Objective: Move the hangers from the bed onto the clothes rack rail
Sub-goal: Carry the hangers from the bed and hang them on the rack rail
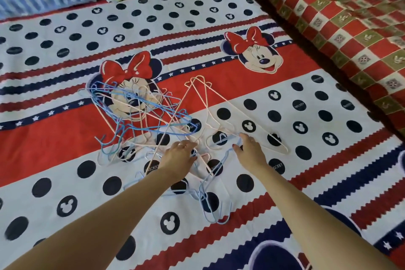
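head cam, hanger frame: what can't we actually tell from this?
- Clothes rack: not in the head view, so the target is unseen.
- Hanger count: the hangers overlap in a tangle on the bed, too thin to separate.
- Left hand: fingertips lie among the wires; grip unclear.
- Right hand: fingers hide the contact with the blue hanger; pinch or touch unclear.

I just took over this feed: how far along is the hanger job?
Done: nothing visible; no rack or rail is in view. The tangled pile of blue and pink hangers lies on the bed sheet.

In hand: both hands reach into the pile's near edge, the left hand on pink wires, the right hand at a light blue hanger. A firm grip is not clear.

Left: lifting every hanger and hanging it.
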